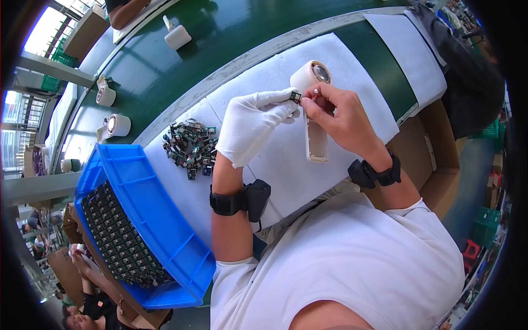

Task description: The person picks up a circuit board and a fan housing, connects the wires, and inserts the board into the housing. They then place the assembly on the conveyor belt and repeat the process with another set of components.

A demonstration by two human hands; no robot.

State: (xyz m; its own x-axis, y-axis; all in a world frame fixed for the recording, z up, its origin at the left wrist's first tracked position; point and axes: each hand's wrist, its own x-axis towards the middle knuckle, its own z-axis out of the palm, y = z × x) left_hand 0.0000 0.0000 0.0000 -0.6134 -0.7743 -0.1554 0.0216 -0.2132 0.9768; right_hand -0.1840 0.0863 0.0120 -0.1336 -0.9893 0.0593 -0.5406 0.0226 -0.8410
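Head view: at eight o'clock a blue crate [151, 198] leans at a tilt, rows of green-black circuit boards [118, 234] packed inside it. Out at ten o'clock, a pale housing [119, 125] with a round end lies on the green table [151, 96]. Towards nine o'clock a loose heap of boards [190, 147] sits on the white mat [275, 184]. Just before twelve, I see the white-gloved left hand [247, 124], thumb and fingers pinching one small circuit board [296, 97] at one o'clock. Right behind it lies a cream housing [303, 78], its hollow handle [317, 144] pointing to six. At two, the bare right hand [346, 118] has its fingertips drawn together on a small white-and-red piece [315, 92], too tiny to identify, just beside the board. An open brown carton [421, 159] stands at three.
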